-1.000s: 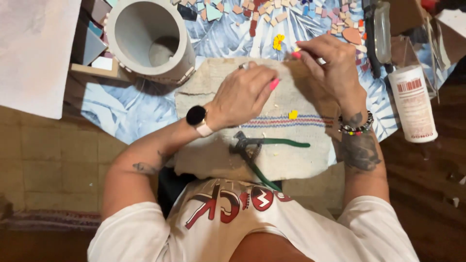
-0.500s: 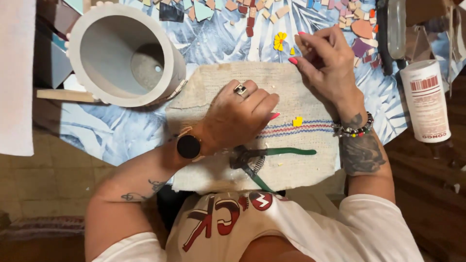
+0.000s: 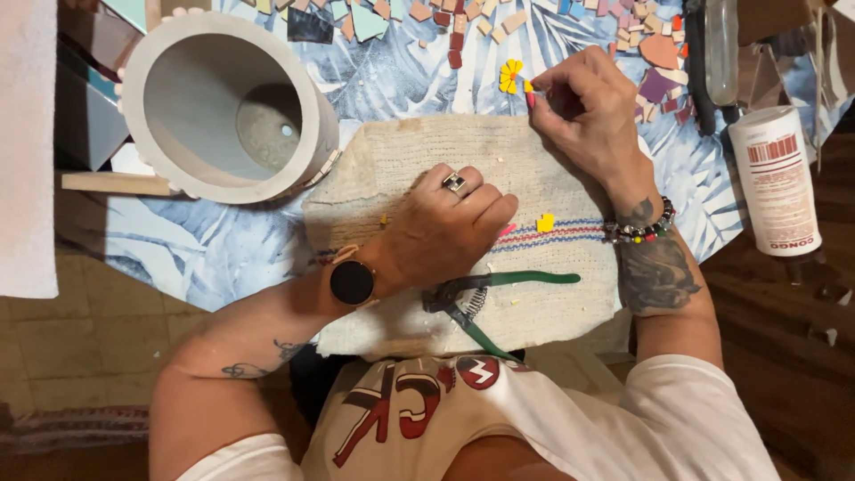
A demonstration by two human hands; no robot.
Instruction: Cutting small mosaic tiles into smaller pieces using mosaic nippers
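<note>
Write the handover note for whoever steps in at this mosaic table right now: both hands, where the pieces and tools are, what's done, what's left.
Left hand: flat on the woven cloth, holding nothing visible.
Right hand: fingertips pinching a small yellow chip at the cloth's top edge, beside the yellow tile flower.
Green-handled nippers: lying on the cloth near the body, unheld.
One yellow piece lies loose on the cloth's stripes.
Grey pot: on its side at left, a few tiles along its rim.
Glue bottle: far right.
Done: flower partly laid out.
Left: loose tile pieces are unplaced; pot mostly bare.
</note>
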